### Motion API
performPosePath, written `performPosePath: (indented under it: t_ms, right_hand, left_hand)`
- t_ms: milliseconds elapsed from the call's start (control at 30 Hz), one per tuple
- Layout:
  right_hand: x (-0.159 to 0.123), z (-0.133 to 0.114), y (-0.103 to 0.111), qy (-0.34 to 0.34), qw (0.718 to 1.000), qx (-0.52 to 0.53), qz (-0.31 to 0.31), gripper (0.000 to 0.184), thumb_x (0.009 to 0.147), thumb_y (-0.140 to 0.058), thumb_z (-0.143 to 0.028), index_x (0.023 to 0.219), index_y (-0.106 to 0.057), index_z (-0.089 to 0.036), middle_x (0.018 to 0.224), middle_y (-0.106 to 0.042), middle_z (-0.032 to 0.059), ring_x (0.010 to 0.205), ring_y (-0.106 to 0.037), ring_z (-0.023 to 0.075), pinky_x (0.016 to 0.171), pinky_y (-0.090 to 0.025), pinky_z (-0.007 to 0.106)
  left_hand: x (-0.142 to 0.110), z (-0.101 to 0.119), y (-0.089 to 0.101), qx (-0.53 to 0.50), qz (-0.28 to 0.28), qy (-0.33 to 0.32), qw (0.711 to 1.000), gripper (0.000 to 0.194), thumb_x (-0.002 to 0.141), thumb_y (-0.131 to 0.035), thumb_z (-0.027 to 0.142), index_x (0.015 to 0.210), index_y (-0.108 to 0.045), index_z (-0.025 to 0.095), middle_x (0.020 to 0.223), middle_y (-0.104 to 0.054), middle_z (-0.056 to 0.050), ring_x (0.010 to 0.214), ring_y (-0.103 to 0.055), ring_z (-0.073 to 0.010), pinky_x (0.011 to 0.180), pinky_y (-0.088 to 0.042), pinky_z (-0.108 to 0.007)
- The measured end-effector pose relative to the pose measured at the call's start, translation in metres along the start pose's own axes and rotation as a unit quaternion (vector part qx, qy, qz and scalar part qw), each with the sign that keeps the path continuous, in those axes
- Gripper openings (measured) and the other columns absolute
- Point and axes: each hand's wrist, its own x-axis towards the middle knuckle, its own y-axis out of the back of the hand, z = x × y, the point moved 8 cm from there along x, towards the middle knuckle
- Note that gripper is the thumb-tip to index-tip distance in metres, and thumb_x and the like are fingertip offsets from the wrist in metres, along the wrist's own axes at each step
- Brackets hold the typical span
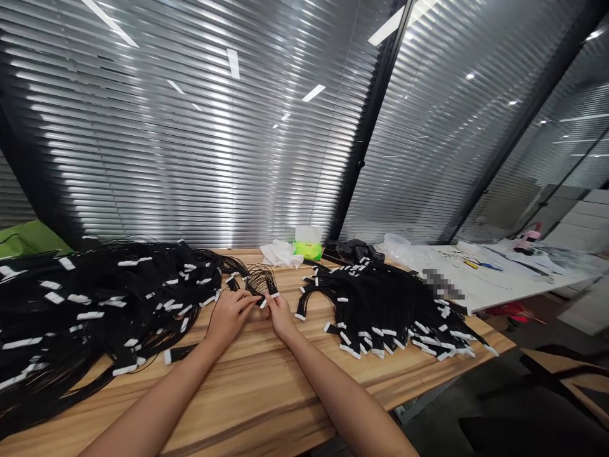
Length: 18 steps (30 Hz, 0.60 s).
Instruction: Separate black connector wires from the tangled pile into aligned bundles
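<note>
Pretty messy setup on this wooden bench: a small bunch of thin black wires sits mid-bench, held up between both hands. The left hand is closed on it, fingers curled in, and the right hand pinches it near a white connector, though the fingers hide the exact grip. A big heap of black wires with white connectors covers the bench's left end, spilling past the front edge. A second heap lies right of the hands, toward the right end. Along the back edge there's a crumpled white tissue and a green packet. A white table sits behind the bench's right end.
</note>
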Motion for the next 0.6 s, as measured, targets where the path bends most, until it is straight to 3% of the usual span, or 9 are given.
performPosePath:
  t_ms: [267, 600]
  right_hand:
    - [0.002, -0.009, 0.002, 0.000, 1.000, -0.011, 0.006, 0.036, 0.082, -0.055, -0.053, 0.065, -0.052, -0.021, 0.051, -0.049, -0.0049, 0.048, -0.042, 0.0118, 0.049, -0.033, 0.024]
    - [0.007, 0.003, 0.000, -0.014, 0.999, -0.033, -0.008, 0.028, 0.085, -0.056, -0.042, 0.067, -0.053, -0.020, 0.049, -0.047, -0.0071, 0.046, -0.042, 0.0110, 0.049, -0.031, 0.023]
  left_hand:
    - [0.003, -0.006, -0.001, -0.006, 0.006, -0.012, 1.000, 0.031, 0.093, -0.046, 0.040, 0.102, -0.072, 0.027, 0.106, -0.071, -0.005, 0.093, -0.065, -0.0226, 0.082, -0.046, -0.033]
    - [0.009, -0.007, -0.005, -0.054, -0.058, 0.022, 0.997, 0.028, 0.092, -0.043, 0.042, 0.096, -0.065, 0.025, 0.099, -0.069, -0.001, 0.085, -0.064, -0.0176, 0.075, -0.045, -0.026]
